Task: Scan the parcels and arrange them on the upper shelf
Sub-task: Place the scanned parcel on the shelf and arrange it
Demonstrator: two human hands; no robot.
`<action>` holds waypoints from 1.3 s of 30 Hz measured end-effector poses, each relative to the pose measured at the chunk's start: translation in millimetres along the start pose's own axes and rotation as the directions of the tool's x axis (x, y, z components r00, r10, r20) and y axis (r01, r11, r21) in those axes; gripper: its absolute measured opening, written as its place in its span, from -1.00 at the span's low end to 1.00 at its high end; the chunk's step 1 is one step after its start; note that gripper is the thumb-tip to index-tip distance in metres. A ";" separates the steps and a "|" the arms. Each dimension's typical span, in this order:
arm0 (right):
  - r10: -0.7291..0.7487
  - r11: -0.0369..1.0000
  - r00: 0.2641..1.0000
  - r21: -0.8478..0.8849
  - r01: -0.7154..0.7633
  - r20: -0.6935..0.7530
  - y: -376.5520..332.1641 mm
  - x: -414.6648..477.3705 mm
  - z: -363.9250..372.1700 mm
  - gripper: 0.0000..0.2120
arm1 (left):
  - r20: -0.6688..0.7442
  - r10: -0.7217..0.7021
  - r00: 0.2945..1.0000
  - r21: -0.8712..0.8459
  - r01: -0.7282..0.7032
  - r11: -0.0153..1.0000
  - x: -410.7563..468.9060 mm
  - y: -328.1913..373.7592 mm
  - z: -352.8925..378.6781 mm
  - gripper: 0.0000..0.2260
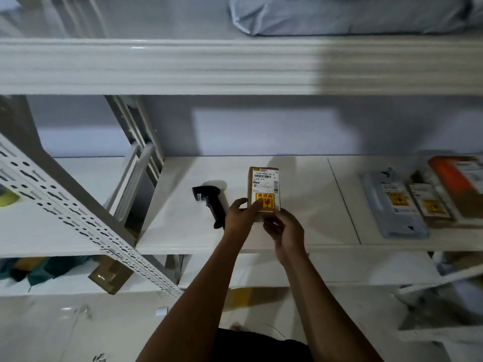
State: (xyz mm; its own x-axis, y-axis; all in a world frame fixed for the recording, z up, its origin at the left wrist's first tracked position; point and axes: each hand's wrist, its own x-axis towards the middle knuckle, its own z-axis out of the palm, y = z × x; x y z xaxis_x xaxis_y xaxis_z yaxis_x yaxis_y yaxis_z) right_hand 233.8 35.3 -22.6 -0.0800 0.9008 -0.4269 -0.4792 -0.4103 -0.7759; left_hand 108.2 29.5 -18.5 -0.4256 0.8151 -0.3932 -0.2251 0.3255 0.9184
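Cardboard parcel [264, 189]: held in both hands over the middle shelf [183, 231], with its white shipping label and yellow fragile sticker turned toward the camera. Whether its far end rests on the shelf cannot be told.
Left hand [241, 215]: curled round the parcel's lower left edge, at 7 o'clock of the box, with the thumb laid on the yellow sticker.
Right hand [286, 231]: fingers are closed on the parcel's near right corner, at 5 o'clock of the box.
Scanner [209, 202]: black and handheld, laid flat on the middle shelf at 9 o'clock of the parcel. Its handle end is partly hidden behind the left wrist.
Waiting parcels: a grey pouch [392, 205], a brown packet [428, 202] and an orange-topped box [460, 184] are laid side by side at 3 o'clock, well apart from the hands.
Upper shelf [156, 66]: seen at 12 o'clock, with a grey mailer bag [339, 17] laid on it at 1 o'clock.
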 end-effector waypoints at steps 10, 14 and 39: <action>-0.120 0.989 0.984 0.069 0.130 -0.133 -70.4 -56.1 -123.8 -0.76 | 0.249 0.066 0.966 -0.059 -0.053 0.997 -96.1 -14.2 112.7 -0.67; -0.152 0.980 0.965 0.095 0.175 -0.212 -95.3 -86.2 -184.4 -0.75 | 0.362 0.076 0.929 -0.028 -0.071 0.997 -146.7 -30.6 160.6 -0.82; -0.317 0.915 0.851 0.103 0.391 -0.419 -201.7 -177.2 -423.1 -0.73 | 0.610 0.139 0.780 0.008 -0.182 0.983 -295.1 -92.7 386.7 -0.69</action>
State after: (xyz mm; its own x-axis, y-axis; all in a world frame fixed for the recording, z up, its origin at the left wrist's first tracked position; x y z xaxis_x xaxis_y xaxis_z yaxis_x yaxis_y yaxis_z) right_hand 714.4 -101.8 13.1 0.4497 0.8369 -0.3120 -0.5592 -0.0085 -0.8290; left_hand 593.6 -55.9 29.8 0.1718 0.9734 -0.1517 -0.1367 0.1760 0.9748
